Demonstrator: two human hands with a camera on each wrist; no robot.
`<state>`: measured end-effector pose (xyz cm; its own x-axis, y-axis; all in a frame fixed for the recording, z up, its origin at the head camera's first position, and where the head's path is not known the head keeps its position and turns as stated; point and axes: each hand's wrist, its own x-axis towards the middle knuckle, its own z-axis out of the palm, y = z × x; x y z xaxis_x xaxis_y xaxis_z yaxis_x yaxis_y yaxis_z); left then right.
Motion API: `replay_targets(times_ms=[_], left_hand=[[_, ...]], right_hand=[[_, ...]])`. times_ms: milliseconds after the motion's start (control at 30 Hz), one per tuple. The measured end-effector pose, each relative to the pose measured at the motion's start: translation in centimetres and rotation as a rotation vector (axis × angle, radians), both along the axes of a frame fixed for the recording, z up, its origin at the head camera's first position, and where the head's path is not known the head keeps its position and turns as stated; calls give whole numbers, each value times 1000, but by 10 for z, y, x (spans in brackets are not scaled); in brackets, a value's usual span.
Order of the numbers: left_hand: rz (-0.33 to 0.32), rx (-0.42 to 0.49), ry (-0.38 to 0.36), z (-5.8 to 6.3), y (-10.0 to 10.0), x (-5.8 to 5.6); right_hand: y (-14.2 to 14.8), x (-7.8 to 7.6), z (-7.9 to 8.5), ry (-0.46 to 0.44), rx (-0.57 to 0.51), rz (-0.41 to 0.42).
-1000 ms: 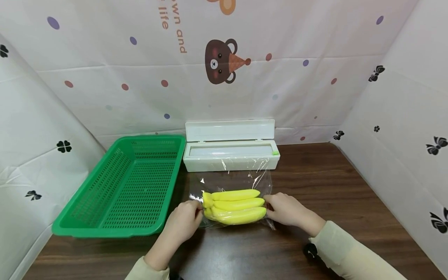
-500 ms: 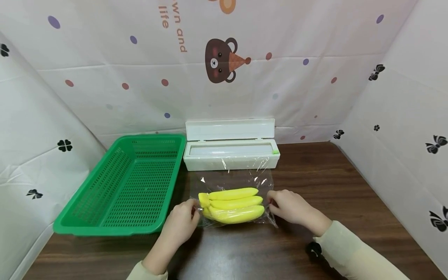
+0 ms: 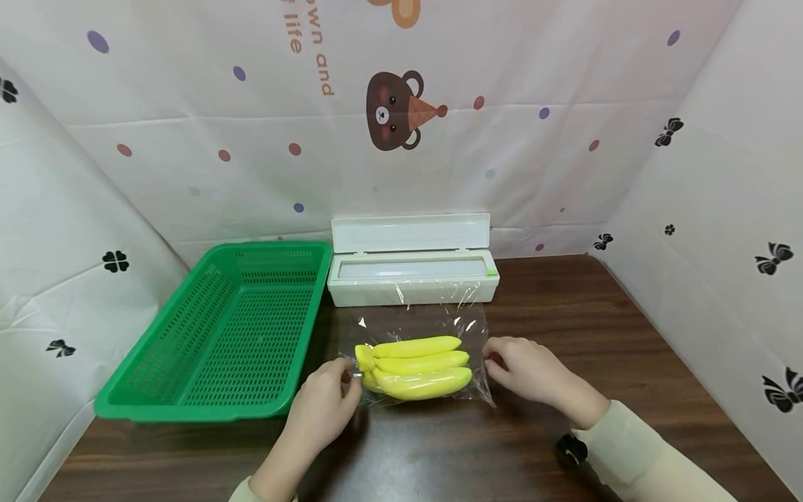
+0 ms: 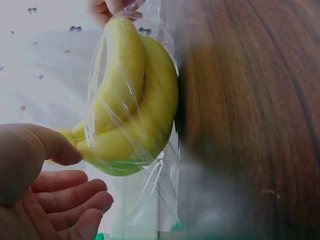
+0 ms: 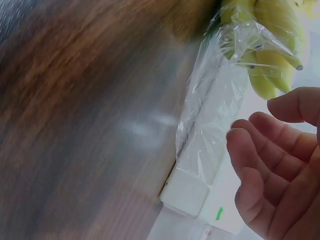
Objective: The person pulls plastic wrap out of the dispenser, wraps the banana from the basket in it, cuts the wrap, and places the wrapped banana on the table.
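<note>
A bunch of yellow bananas (image 3: 422, 366) lies on the wooden table with its stem end to the left. Clear plastic wrap (image 3: 408, 322) stretches from the white wrap dispenser (image 3: 410, 291) beneath the bunch and is folded over its nearer side. My left hand (image 3: 323, 399) is beside the stem; in the left wrist view its thumb (image 4: 62, 147) and loosely bent fingers stand apart with nothing visible between them. Off the tips, just right of the wrap's edge, is my right hand (image 3: 528, 371). Its fingers (image 5: 245, 150) are relaxed and hold nothing.
To the left stands a green plastic basket (image 3: 311, 314) with slotted walls. The dispenser's white lid (image 3: 410, 233) is raised against the printed cloth backdrop (image 3: 251, 188). Bare wood (image 3: 552, 293) shows on the right side of the table.
The bananas have shifted slightly left. My right hand has drawn away from the banana tips to the right, and my left hand has moved a little left.
</note>
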<state>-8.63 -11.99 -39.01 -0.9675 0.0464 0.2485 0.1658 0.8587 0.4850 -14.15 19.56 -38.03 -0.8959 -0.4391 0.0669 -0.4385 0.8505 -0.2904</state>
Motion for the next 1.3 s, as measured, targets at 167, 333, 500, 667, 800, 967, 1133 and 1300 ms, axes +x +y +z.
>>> replay_targets(times_ms=[167, 333, 500, 667, 800, 967, 1133, 1300], left_hand=[[5, 0, -6, 0, 1, 0], [3, -3, 3, 1, 2, 0], [1, 8, 16, 2, 3, 1], [13, 29, 0, 3, 4, 1], [30, 58, -50, 5, 4, -1], [31, 64, -80, 7, 4, -2], [34, 69, -91, 8, 4, -3], [24, 80, -72, 10, 4, -7]], right_hand=[[-2, 3, -1, 34, -1, 9], [-3, 5, -2, 53, -3, 17], [-3, 7, -3, 60, 3, 22], [-3, 8, -4, 75, 5, 30], [-3, 8, -5, 82, 10, 27], [-3, 9, -5, 87, 17, 24], [-2, 9, -5, 94, 18, 30], [-1, 9, -6, 109, 17, 31]])
